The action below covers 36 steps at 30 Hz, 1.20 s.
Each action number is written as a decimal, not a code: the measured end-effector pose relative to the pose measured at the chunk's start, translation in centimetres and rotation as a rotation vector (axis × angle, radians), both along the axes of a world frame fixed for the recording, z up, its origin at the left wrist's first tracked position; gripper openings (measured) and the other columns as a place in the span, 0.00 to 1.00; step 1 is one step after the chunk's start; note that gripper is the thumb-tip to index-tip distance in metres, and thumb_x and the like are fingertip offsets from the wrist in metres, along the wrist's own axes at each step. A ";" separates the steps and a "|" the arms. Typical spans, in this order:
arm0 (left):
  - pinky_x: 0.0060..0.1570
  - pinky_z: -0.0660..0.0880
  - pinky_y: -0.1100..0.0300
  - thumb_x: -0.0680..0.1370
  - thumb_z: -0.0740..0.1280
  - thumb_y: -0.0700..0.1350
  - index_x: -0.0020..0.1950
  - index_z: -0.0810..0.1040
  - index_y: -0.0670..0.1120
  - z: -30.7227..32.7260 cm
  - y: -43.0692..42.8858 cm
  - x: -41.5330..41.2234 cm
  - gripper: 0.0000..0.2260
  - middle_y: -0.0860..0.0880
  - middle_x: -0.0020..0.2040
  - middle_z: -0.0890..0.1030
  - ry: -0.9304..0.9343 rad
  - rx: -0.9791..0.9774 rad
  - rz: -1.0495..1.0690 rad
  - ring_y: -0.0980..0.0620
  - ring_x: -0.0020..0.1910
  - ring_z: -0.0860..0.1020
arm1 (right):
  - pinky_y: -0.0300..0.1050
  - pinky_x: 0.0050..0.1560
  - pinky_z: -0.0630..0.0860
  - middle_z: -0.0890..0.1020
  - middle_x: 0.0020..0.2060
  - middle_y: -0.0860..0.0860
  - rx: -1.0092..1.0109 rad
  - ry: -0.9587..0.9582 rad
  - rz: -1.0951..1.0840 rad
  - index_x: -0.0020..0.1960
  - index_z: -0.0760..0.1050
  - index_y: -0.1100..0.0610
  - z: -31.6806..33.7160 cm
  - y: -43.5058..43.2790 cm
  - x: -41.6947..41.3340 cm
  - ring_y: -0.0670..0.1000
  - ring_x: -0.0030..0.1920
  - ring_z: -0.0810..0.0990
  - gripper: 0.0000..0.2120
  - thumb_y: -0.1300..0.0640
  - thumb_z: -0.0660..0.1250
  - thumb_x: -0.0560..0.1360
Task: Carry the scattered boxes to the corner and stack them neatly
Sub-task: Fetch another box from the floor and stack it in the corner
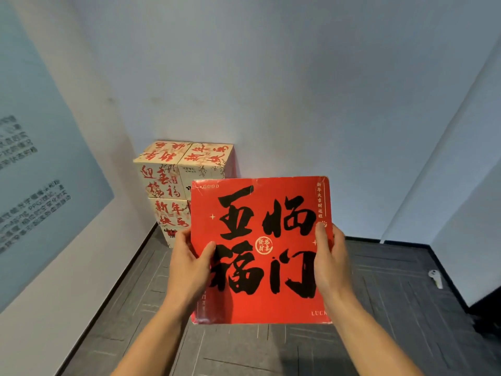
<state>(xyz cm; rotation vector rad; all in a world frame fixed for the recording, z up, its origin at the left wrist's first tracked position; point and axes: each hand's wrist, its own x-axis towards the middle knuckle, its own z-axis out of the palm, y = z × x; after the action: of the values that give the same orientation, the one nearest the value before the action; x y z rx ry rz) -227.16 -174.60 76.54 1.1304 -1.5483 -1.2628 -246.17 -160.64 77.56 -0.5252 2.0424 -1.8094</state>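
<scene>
I hold a red box [260, 229] with large black characters in front of me, its top face toward the camera. My left hand [189, 267] grips its left edge, thumb on top. My right hand [330, 261] grips its right edge, thumb on top. In the corner behind it stands a stack of cream boxes [173, 175] with red writing, two side by side on the upper layer and a lower layer beneath, partly hidden by the red box.
White walls meet at the corner behind the stack. A pale blue panel with text [40, 172] covers the left wall. The floor is dark grey carpet [135, 321]. A small white object [435, 278] lies by the right wall.
</scene>
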 end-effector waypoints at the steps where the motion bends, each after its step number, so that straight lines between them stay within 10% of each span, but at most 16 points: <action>1: 0.47 0.74 0.70 0.82 0.70 0.38 0.67 0.71 0.49 0.4 -2.0 -1.6 0.16 0.51 0.60 0.81 0.002 -0.014 0.015 0.62 0.54 0.80 | 0.48 0.60 0.71 0.78 0.59 0.38 -0.004 -0.008 0.012 0.74 0.68 0.44 0.5 -2.1 -1.7 0.42 0.58 0.77 0.22 0.37 0.56 0.84; 12: 0.57 0.77 0.61 0.81 0.73 0.39 0.68 0.70 0.50 0.4 -23.8 -16.7 0.19 0.52 0.60 0.81 -0.045 -0.066 -0.018 0.59 0.58 0.81 | 0.48 0.40 0.77 0.79 0.40 0.49 0.075 0.001 0.025 0.58 0.67 0.57 2.4 -23.0 -18.1 0.48 0.38 0.79 0.26 0.32 0.56 0.82; 17: 0.56 0.74 0.65 0.80 0.74 0.41 0.69 0.69 0.50 -2.5 -34.1 -22.0 0.21 0.53 0.61 0.80 -0.067 -0.070 -0.061 0.66 0.56 0.78 | 0.56 0.53 0.81 0.82 0.48 0.52 0.123 -0.023 -0.035 0.64 0.67 0.53 0.4 -33.0 -23.0 0.52 0.47 0.82 0.27 0.30 0.56 0.81; 21: 0.68 0.76 0.51 0.80 0.73 0.40 0.74 0.66 0.54 -0.6 -41.8 -25.4 0.26 0.54 0.66 0.78 -0.026 -0.056 -0.127 0.59 0.63 0.79 | 0.57 0.45 0.83 0.82 0.42 0.51 0.109 -0.028 -0.050 0.60 0.68 0.55 1.8 -39.9 -26.2 0.52 0.41 0.84 0.40 0.19 0.56 0.71; 24: 0.62 0.74 0.61 0.81 0.72 0.40 0.81 0.61 0.55 1.6 -46.1 -28.1 0.34 0.62 0.65 0.76 -0.037 -0.104 -0.208 0.63 0.63 0.76 | 0.46 0.41 0.76 0.81 0.45 0.48 0.100 -0.016 -0.073 0.63 0.66 0.53 3.1 -43.3 -28.4 0.47 0.43 0.82 0.26 0.31 0.56 0.81; 31: 0.66 0.78 0.49 0.80 0.73 0.40 0.76 0.71 0.53 1.0 -52.6 -32.5 0.27 0.56 0.67 0.80 -0.045 -0.149 -0.217 0.55 0.65 0.79 | 0.63 0.64 0.80 0.81 0.64 0.44 0.064 0.016 -0.045 0.74 0.62 0.36 3.5 -49.6 -32.8 0.52 0.61 0.83 0.39 0.18 0.55 0.68; 36: 0.65 0.78 0.51 0.79 0.75 0.40 0.74 0.70 0.53 0.1 -54.8 -34.7 0.26 0.60 0.65 0.80 -0.099 -0.145 -0.231 0.58 0.64 0.79 | 0.60 0.60 0.81 0.82 0.61 0.50 0.107 -0.073 -0.071 0.73 0.65 0.46 3.4 -51.9 -36.2 0.54 0.58 0.84 0.42 0.19 0.55 0.70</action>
<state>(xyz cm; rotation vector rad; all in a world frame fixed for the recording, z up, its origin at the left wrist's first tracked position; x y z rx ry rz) -261.87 -229.42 76.66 0.9549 -1.8561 -1.2349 -282.34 -212.53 80.92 -0.3559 2.1178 -1.7205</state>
